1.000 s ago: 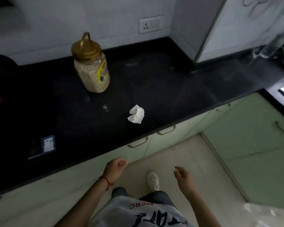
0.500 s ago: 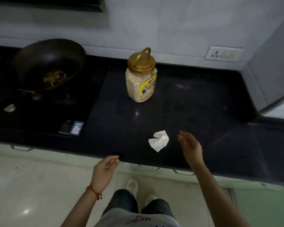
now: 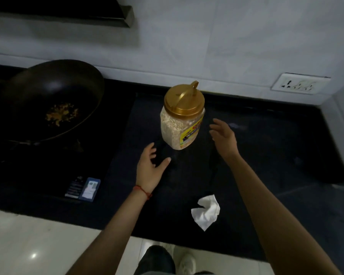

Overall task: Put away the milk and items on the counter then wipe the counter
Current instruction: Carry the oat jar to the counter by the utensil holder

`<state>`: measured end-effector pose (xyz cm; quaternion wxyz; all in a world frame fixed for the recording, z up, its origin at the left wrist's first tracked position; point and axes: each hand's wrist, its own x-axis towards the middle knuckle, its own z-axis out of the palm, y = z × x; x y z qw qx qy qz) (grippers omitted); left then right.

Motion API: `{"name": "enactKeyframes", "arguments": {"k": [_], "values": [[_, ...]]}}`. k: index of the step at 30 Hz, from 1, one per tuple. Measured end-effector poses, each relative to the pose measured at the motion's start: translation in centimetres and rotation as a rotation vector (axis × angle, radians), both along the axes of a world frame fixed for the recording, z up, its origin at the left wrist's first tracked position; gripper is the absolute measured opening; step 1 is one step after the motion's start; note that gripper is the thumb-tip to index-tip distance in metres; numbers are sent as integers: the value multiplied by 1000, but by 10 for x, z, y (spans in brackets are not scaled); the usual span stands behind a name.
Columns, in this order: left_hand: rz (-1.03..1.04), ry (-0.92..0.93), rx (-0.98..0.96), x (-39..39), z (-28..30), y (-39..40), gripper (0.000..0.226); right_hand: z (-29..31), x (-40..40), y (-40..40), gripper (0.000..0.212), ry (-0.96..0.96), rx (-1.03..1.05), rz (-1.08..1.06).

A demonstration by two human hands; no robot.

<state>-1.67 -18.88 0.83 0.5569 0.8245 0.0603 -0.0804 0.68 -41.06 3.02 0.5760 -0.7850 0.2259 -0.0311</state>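
Observation:
A clear plastic jar of oats (image 3: 179, 128) with a gold handled lid stands upright near the back of the black counter (image 3: 266, 175). My left hand (image 3: 150, 168) hovers open just below and left of the jar, fingers spread, a red thread on the wrist. Right of the jar, my right hand (image 3: 224, 136) is open with its palm facing the jar. Neither hand touches it. A crumpled white tissue (image 3: 206, 212) lies near the counter's front edge, between my forearms.
A dark wok (image 3: 54, 100) with food scraps sits on the stove at the left. Small packets (image 3: 83, 188) lie by the stove's front. A wall socket (image 3: 300, 84) is at the back right. The wall juts forward at the right corner.
Both hands have risen from the counter's front edge and reached forward to either side of the jar. The view has moved closer and lower over the counter.

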Motion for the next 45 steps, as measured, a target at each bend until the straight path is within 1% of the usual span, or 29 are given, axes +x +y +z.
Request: {"name": "enactKeyframes", "arguments": {"k": [2,4,6,9,12,14,19,22,25,28,31,33,34,36,38,41,42,45], "values": [[-20,-20,36,23,-5,-12,79,-1,22,1,50,24,39,26],[-40,-35,64,44,-9,-22,88,-3,40,2,57,7,160,36],[-50,-39,54,61,-13,-30,96,-4,53,2,61,-13,269,92],[-88,-82,-24,77,-17,-39,105,-9,61,0,63,10,302,222],[-88,-84,-129,82,-15,-48,112,-13,62,-5,64,43,328,287],[-63,-73,-166,83,-12,-51,115,-13,64,-8,62,51,337,312],[-82,-87,-149,91,-9,-44,110,-11,61,-11,64,34,326,333],[-85,-68,-150,92,-6,-38,107,-7,57,-11,60,16,345,324],[-87,-43,-196,89,0,-34,104,0,48,-9,56,-18,344,324],[-66,-9,-284,82,10,-31,98,10,39,-4,53,-76,336,295],[-34,4,-395,68,28,-31,84,23,24,1,76,-135,342,233],[-4,23,-461,55,37,-30,82,34,11,4,77,-186,366,231],[14,36,-501,48,42,-29,80,39,4,5,76,-202,393,243],[42,65,-571,31,48,-26,80,47,-10,8,65,-234,465,287],[58,85,-607,12,54,-24,87,52,-27,12,59,-253,531,324],[98,90,-629,-23,61,-20,89,58,-53,19,67,-238,560,385],[110,86,-629,-36,63,-18,89,60,-63,21,66,-227,563,412],[156,53,-615,-78,69,-8,88,64,-95,31,50,-208,585,462]]}}
